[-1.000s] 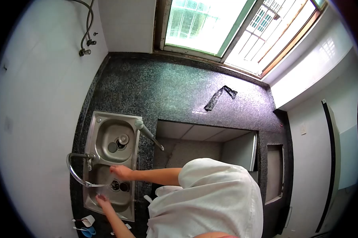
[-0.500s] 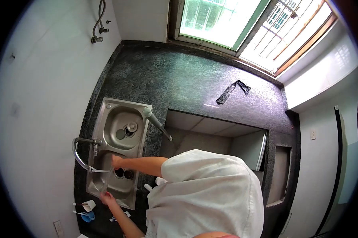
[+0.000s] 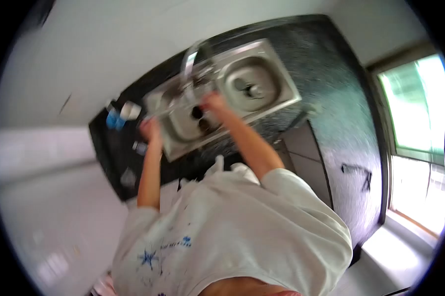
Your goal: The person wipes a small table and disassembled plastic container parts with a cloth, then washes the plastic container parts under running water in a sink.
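Observation:
Over the left basin of the steel sink, my right hand is closed near the curved faucet. My left hand is closed at the sink's left edge. A thin, see-through streak spans the gap between my hands; blur hides what it is. Below my right hand, a dark drain hole and a dark round piece show in the basin. Motion smears the fingers of both hands.
A white cup and blue cups stand left of the sink, near a small tube. The right basin holds a round strainer. A black plastic strip lies on the right counter, before the window.
The view has swung round toward the sink's left side, so sink and window appear rotated. My hands have closed, with the see-through streak between them; my left hand is now at the sink's edge.

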The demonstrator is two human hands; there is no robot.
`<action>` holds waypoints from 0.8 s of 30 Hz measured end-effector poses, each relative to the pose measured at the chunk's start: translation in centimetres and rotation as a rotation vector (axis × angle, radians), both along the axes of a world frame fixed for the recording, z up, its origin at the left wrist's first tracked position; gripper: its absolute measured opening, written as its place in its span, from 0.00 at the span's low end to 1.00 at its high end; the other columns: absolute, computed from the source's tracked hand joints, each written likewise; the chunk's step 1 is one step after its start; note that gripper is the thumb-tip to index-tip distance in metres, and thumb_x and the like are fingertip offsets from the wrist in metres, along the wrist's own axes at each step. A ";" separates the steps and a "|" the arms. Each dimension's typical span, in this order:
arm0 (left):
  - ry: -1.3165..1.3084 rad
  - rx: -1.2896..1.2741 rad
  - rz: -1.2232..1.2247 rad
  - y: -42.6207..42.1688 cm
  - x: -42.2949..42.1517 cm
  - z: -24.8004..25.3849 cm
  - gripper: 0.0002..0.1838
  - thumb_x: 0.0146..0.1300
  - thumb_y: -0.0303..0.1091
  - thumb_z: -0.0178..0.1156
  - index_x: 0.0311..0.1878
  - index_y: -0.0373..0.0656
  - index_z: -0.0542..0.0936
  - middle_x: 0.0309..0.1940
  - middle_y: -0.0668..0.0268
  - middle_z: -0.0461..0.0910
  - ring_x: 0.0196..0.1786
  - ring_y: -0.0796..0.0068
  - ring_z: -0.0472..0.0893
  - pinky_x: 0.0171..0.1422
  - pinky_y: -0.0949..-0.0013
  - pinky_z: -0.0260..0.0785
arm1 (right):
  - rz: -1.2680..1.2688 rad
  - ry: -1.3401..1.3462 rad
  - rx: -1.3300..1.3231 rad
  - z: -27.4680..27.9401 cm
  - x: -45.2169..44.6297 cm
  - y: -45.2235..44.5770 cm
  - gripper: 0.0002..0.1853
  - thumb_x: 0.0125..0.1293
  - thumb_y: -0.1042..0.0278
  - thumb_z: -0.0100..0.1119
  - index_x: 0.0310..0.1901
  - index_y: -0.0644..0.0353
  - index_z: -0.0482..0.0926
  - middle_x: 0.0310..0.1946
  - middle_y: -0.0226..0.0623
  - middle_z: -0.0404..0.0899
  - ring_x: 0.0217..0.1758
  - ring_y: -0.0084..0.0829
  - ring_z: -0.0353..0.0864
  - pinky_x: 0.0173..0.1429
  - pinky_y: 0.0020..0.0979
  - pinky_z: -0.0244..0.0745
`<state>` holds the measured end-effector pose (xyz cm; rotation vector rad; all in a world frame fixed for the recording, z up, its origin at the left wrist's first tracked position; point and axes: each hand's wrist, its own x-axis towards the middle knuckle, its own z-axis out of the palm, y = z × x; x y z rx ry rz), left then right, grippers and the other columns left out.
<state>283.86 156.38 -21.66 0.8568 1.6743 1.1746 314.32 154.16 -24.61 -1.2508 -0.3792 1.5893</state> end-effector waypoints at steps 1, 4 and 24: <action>-0.047 -0.015 0.079 -0.7 1.4 -1.2 0.16 0.61 0.29 0.63 0.51 0.40 0.75 0.35 0.62 0.79 0.35 0.70 0.80 0.39 0.65 0.76 | -0.076 0.076 0.034 -1.2 0.7 -0.1 0.11 0.68 0.71 0.52 0.50 0.59 0.72 0.38 0.39 0.77 0.37 0.36 0.81 0.38 0.39 0.79; -0.162 -0.280 0.036 -2.3 4.4 -3.1 0.26 0.64 0.33 0.61 0.63 0.41 0.66 0.46 0.59 0.77 0.43 0.69 0.80 0.41 0.65 0.76 | -0.007 -0.125 -0.015 3.2 4.5 -1.2 0.20 0.69 0.65 0.56 0.61 0.59 0.70 0.41 0.36 0.77 0.37 0.31 0.82 0.41 0.30 0.82; 0.557 0.143 -0.929 -14.0 9.7 -1.7 0.25 0.54 0.41 0.69 0.54 0.43 0.76 0.51 0.57 0.77 0.55 0.58 0.77 0.59 0.59 0.69 | 0.540 -1.776 1.163 21.6 9.9 -7.3 0.19 0.57 0.69 0.68 0.51 0.52 0.78 0.40 0.31 0.78 0.37 0.33 0.83 0.38 0.33 0.81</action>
